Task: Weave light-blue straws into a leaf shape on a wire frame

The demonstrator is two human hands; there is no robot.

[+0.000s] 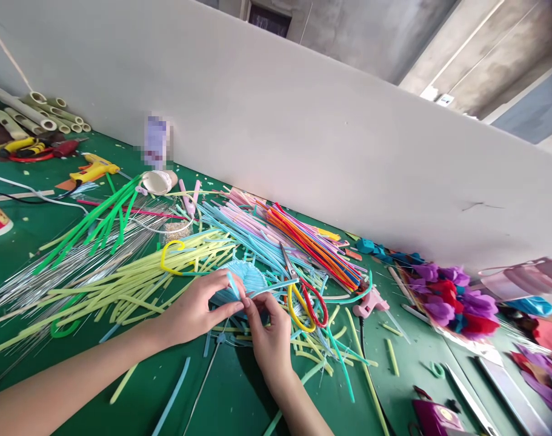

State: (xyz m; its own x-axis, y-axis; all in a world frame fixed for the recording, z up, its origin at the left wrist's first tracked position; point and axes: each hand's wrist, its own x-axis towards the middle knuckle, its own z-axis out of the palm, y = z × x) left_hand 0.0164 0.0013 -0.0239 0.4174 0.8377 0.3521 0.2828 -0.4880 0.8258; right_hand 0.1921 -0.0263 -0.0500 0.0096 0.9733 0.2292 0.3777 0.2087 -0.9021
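Head view: two bare hands at work over a green tabletop (pixel 152 384). The left hand (pixel 203 306) pinches a light-blue stem (pixel 233 286) between thumb and index finger, the stem's tip rising above the grip. The right hand (pixel 270 339) meets it from the other side, thumb and index finger likewise closed on light-blue material at the same spot; whether both grasp one stem or two cannot be told. Directly behind the fingertips lies a ribbed light-blue piece (pixel 246 275) with a rounded upper edge, its lower part hidden by the hands.

Just right of the right hand rest scissors (pixel 294 274) with one yellow and one red handle loop, blades pointing away from the worker. Left of the ribbed piece spreads a loose heap of pale yellow-green stems (pixel 134 284), a bent yellow stem (pixel 164 260) lying across it. Beyond the hands, a bundle of blue stems (pixel 239 227) adjoins a bundle of red and orange stems (pixel 321 248). Farther left: bright green stems (pixel 109 209), silvery wires (pixel 76 257), a yellow glue gun (pixel 94 168) and, at the corner, stacked bamboo tubes (pixel 43 115). To the right: a pink glue gun (pixel 371 301) and a cluster of purple and red petal-like pieces (pixel 443 297). A pale partition (pixel 348 139) stands behind.
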